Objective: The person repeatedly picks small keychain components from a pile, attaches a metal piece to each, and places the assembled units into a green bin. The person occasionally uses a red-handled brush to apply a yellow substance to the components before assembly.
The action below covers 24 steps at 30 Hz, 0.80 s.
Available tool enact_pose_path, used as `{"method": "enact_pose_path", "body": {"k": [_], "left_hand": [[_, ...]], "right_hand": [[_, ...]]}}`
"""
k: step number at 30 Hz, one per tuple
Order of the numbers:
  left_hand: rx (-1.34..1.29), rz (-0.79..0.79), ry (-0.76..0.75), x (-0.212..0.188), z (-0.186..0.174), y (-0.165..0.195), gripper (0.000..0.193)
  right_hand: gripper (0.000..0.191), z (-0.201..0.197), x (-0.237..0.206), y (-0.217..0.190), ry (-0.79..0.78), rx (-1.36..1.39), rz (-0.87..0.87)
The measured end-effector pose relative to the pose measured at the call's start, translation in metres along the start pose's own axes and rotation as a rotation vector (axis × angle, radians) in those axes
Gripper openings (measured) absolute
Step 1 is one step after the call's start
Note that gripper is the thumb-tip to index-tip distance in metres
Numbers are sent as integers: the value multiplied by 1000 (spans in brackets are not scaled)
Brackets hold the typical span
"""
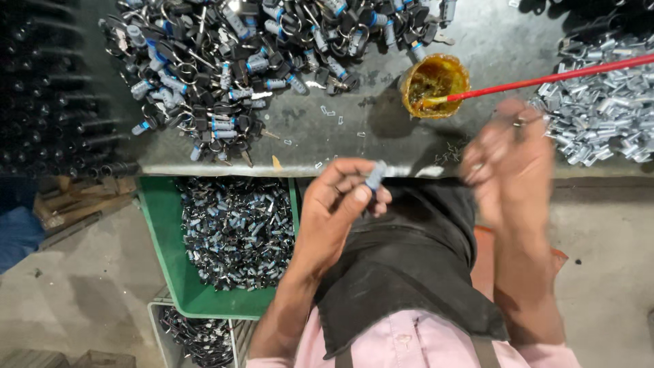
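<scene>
Left hand (338, 204) pinches a small grey-blue metal cylinder (375, 175) between thumb and fingertips, upright, over the edge of the grey metal bench (381, 129). Right hand (511, 160) blurred; grip cannot be told. Beyond: round orange grease pot (434, 85) with red stick (552, 77). Below left: green plastic bin (167, 252) of parts.

The person wears a pale pink shirt (409, 344) under a dark, worn apron (402, 272) with grey straps running over it. Both forearms are bare. A ring sits on a finger of the left hand (337, 204); the right hand (511, 160) is blurred.
</scene>
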<state>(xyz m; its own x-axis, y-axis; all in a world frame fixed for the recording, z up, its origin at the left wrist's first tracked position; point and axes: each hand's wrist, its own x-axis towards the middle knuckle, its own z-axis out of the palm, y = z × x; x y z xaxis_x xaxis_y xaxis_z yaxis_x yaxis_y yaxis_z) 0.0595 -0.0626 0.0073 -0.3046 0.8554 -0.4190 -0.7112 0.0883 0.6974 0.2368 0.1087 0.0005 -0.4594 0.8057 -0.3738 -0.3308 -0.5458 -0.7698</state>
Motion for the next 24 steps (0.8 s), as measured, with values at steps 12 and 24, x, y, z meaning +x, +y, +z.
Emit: {"method": "enact_pose_path", "body": {"k": [12,24], "left_hand": [[-367,-108,71,64,2,-31,29],[377,104,-304,22,-2,43,23]], "right_hand": [[12,21,1,-41,126,-534,-434],[11,21,-11,-34,83,-793,-686]]}}
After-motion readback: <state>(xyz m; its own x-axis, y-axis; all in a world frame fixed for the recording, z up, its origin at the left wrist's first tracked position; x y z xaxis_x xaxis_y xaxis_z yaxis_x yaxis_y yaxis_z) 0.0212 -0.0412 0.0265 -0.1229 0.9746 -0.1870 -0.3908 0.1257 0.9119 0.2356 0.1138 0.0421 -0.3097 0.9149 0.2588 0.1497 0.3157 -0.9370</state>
